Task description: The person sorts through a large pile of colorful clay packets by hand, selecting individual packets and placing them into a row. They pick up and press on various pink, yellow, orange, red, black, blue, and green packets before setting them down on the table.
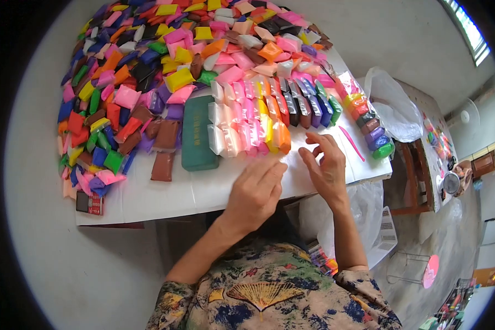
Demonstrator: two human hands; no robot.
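My left hand (256, 190) is just in front of the rows of small wrapped packets (258, 118), its fingers stretched toward the orange packet (282, 137) at the front. Motion blurs its fingertips, and nothing shows in it. To its right, my right hand (325, 165) is raised with bent fingers and a gap between thumb and forefinger; it holds nothing visible. The packets run by colour from white and pink through yellow, orange and black to blue and green. A dark green box (199, 133) lies against their left side.
A big heap of loose coloured packets (148, 60) covers the table's back and left. Right of the rows are a pink plastic tool (351, 144) and a strip of coloured packets (370, 127). A phone (89, 203) lies at the front left corner; a clear plastic bag (388, 102) stands beyond.
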